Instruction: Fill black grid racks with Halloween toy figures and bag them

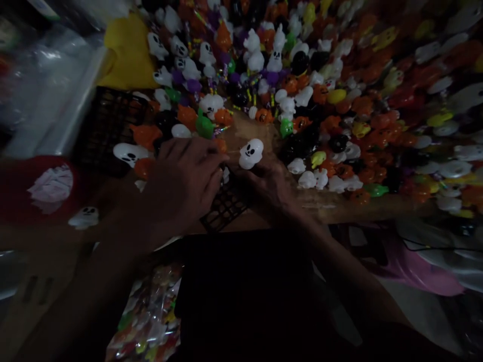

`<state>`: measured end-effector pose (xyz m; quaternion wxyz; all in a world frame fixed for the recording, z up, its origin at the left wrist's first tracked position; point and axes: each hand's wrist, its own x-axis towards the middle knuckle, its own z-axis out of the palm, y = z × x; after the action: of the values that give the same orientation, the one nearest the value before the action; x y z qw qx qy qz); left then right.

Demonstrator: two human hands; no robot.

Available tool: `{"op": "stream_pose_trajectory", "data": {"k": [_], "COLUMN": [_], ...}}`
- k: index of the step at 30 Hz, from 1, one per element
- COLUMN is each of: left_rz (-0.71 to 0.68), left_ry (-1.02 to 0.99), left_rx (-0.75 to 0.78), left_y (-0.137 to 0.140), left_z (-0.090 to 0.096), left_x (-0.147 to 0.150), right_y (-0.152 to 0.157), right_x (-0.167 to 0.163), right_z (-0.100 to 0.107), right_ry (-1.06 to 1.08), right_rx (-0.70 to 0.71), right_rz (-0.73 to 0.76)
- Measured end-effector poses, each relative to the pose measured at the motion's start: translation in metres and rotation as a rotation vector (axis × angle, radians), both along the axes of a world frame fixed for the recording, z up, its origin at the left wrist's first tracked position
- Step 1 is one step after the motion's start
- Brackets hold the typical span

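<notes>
My right hand (272,182) grips a small white ghost figure (250,154) with a black-eyed face, held upright at the fingertips. Just left of it, my left hand (188,171) is closed, its fingers curled and pressed together. Whatever lies in those fingers is hidden; a small whitish bit (225,175) shows beside them. Beneath both hands is a black lattice tray (226,203), partly covered. Close to my left wrist lie another white ghost figure (130,153) and an orange figure (145,136).
Piles of orange, white, black and green figures (339,130) cover the wooden table (320,203) to the back and right. At left are a red container (15,186) with white slips, a black basket (101,125), clear plastic bags (49,95) and a yellow bag (126,53). A filled bag (151,317) sits below.
</notes>
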<state>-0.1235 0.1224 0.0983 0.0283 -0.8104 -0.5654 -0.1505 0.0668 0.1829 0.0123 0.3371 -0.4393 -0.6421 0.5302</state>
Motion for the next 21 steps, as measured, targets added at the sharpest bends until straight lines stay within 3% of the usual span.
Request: {"op": "stream_pose_trajectory", "data": {"k": [6, 11, 16, 21], "left_rz": [0.011, 0.012, -0.003, 0.026], "left_ry": [0.007, 0.020, 0.033, 0.022], "left_rx": [0.003, -0.016, 0.051, -0.021], "left_y": [-0.001, -0.002, 0.000, -0.001], "left_z": [0.001, 0.003, 0.000, 0.006], "left_x": [0.002, 0.001, 0.002, 0.003], "right_y": [-0.006, -0.006, -0.007, -0.007], "right_x": [-0.009, -0.008, -0.007, -0.011], "right_z": [0.003, -0.006, -0.009, -0.009], "right_ry": [0.026, -0.121, -0.196, -0.300], "right_rx": [-0.089, 0.082, 0.197, 0.308], "right_rz": [-0.036, -0.057, 0.011, 0.095]}}
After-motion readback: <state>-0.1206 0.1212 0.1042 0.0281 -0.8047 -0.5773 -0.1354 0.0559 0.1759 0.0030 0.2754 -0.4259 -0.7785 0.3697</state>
